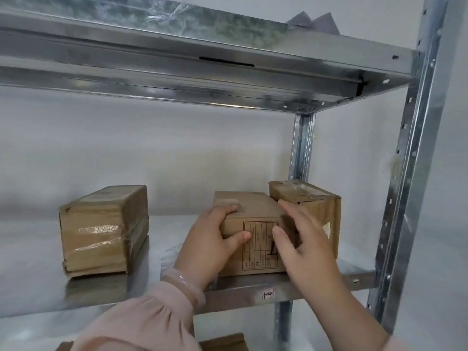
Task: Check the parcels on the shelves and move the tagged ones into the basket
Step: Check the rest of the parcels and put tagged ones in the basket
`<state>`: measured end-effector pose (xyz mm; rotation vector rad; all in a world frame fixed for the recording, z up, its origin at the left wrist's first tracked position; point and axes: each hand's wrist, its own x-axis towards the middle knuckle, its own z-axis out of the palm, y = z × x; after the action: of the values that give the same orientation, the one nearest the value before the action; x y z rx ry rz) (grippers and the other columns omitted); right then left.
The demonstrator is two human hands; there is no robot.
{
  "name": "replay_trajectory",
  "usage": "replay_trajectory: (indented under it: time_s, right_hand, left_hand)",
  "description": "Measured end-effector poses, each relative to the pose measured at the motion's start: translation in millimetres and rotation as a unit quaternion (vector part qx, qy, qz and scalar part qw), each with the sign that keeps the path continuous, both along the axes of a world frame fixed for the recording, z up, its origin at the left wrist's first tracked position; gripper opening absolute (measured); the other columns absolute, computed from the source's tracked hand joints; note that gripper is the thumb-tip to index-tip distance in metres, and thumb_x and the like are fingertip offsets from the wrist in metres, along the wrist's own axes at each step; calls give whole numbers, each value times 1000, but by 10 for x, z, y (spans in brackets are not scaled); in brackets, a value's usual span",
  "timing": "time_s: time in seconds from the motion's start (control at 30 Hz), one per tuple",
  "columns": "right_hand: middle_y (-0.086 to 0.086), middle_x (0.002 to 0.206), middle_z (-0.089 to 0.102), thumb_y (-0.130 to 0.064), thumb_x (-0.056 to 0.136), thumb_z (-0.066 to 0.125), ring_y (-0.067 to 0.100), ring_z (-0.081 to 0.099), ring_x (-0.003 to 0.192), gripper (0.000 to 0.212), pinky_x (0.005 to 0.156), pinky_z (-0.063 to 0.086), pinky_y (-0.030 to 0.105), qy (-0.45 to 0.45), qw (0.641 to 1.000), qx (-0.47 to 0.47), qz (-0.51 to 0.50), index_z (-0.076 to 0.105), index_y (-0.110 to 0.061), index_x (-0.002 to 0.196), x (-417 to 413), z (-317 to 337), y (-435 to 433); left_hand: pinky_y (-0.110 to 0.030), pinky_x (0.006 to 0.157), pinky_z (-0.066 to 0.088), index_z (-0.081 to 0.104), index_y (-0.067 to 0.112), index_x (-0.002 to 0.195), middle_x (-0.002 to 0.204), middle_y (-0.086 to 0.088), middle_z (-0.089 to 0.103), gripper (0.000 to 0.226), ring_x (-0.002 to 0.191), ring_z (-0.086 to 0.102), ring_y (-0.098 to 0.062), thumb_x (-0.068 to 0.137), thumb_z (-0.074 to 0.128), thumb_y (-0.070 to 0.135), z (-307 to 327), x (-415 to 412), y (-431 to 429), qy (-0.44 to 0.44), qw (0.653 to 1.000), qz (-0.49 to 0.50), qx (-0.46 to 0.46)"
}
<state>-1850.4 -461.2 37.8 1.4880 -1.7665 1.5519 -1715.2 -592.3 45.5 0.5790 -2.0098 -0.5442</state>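
Observation:
Three brown cardboard parcels stand on a metal shelf (pixel 152 249). The middle parcel (pixel 255 209) has a printed table on its front face. My left hand (pixel 210 239) grips its left front corner, fingers curled over the top edge and thumb on the front. My right hand (pixel 304 241) holds its right side, thumb on the printed table and fingers reaching between it and the right parcel (pixel 316 198). The left parcel (pixel 101 229), wrapped in clear tape, stands apart. No basket is in view.
A second metal shelf (pixel 228 62) runs overhead, with a grey item (pixel 314 21) on top. Steel uprights (pixel 415 173) stand at the right. Below, on a lower level, the tops of more brown parcels (pixel 222 342) show. A white wall lies behind.

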Motion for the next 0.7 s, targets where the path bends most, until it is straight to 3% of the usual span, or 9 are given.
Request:
replay_trajectory:
  time_s: [0.07, 0.13, 0.23, 0.33, 0.4, 0.47, 0.57, 0.6, 0.7]
  right_hand:
    - [-38, 129, 39, -34, 90, 56, -20, 32, 122, 44, 92, 25, -4, -20, 999, -9, 33, 49, -42, 132, -13, -29, 31]
    - [-43, 129, 35, -40, 88, 52, -18, 32, 124, 46, 94, 30, 3, -45, 997, -7, 62, 42, -53, 131, -6, -37, 51]
    - [-46, 128, 32, -47, 92, 48, -11, 37, 126, 41, 97, 38, 15, -118, 985, -1, 123, 35, -67, 125, 51, -42, 31]
    - [-41, 132, 33, -73, 80, 32, -17, 31, 122, 42, 93, 29, 12, -183, 973, 18, 141, 30, -74, 121, 140, -29, -11]
    - [-31, 139, 37, -80, 74, 27, -7, 33, 127, 56, 102, 27, 20, -237, 957, 29, 164, 37, -67, 126, 144, 19, -84]
    - [-16, 140, 50, -78, 73, 35, 8, 45, 129, 64, 109, 35, 38, -326, 916, 45, 228, 49, -53, 130, 154, 85, -185]
    - [3, 110, 73, -57, 69, 61, 18, 70, 98, 51, 82, 57, 42, -473, 804, 4, 361, 70, -30, 111, 153, 149, -294]
    - [4, 108, 73, -54, 66, 66, 18, 71, 94, 54, 79, 58, 41, -471, 797, -4, 377, 68, -28, 113, 146, 146, -318]
    - [-2, 126, 65, -57, 53, 79, 16, 66, 107, 76, 93, 53, 43, -442, 816, -43, 370, 58, -40, 124, 147, 118, -375]
  left_hand:
    - [-10, 88, 38, 56, 45, 119, 105, 37, 46, 50, 106, 51, 1, 75, 80, 38, -38, 37, 14, 25, 1000, 13, -6]
    - [-3, 86, 35, 57, 49, 115, 106, 41, 45, 49, 104, 50, 9, 74, 81, 36, -82, 98, 38, 60, 998, 26, -13]
    - [-15, 102, 35, 56, 50, 118, 127, 41, 39, 54, 114, 39, 23, 74, 81, 32, -144, 240, 76, 107, 992, 44, -43]
    - [-22, 105, 37, 54, 56, 118, 145, 30, 37, 57, 131, 33, 14, 73, 81, 33, -126, 395, 104, 146, 983, 47, -103]
    - [-22, 101, 43, 56, 50, 120, 147, 28, 36, 54, 135, 32, 10, 71, 77, 37, -100, 464, 115, 192, 974, 37, -118]
    - [-24, 99, 49, 59, 40, 121, 147, 23, 40, 54, 136, 35, 5, 69, 76, 38, -93, 499, 114, 233, 967, 18, -105]
    - [-31, 100, 48, 61, 31, 119, 146, 20, 40, 52, 136, 37, 2, 71, 80, 32, -103, 542, 103, 239, 967, -4, -84]
    - [-32, 101, 48, 61, 33, 118, 144, 22, 41, 49, 135, 38, 1, 74, 82, 36, -100, 556, 98, 232, 970, -7, -74]
    - [-38, 108, 43, 62, 46, 112, 137, 21, 46, 41, 132, 43, 0, 74, 65, 60, -33, 595, 93, 188, 982, 2, -17]
